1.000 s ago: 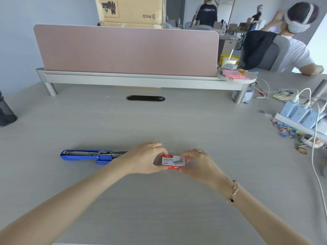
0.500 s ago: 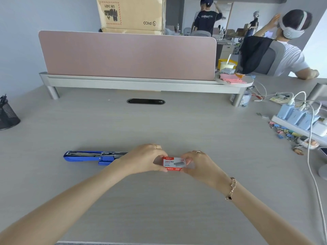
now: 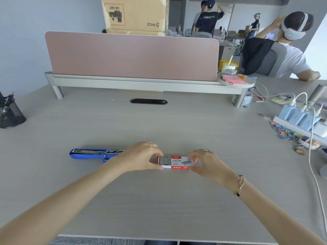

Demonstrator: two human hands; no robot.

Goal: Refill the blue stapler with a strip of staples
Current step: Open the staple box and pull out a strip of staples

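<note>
The blue stapler (image 3: 92, 154) lies flat on the grey desk left of centre, opened out with its metal staple channel facing up. A small red and white staple box (image 3: 179, 162) is held between both hands just above the desk. My left hand (image 3: 141, 157) grips the inner tray at the box's left end, and my right hand (image 3: 208, 162) holds the outer sleeve. The tray is slid partly out to the left, showing grey staple strips (image 3: 164, 160). My left forearm hides the stapler's right end.
A pink divider (image 3: 131, 55) on a metal shelf crosses the back of the desk. A black mesh pen holder (image 3: 10, 114) stands at far left. A power strip with blue chargers (image 3: 299, 119), white cables and binder clips (image 3: 284, 131) crowd the right side. People sit and stand behind.
The inner tray has slid out of the box's left end, so staples now show. Both hands have moved slightly apart. The stapler has not moved.
</note>
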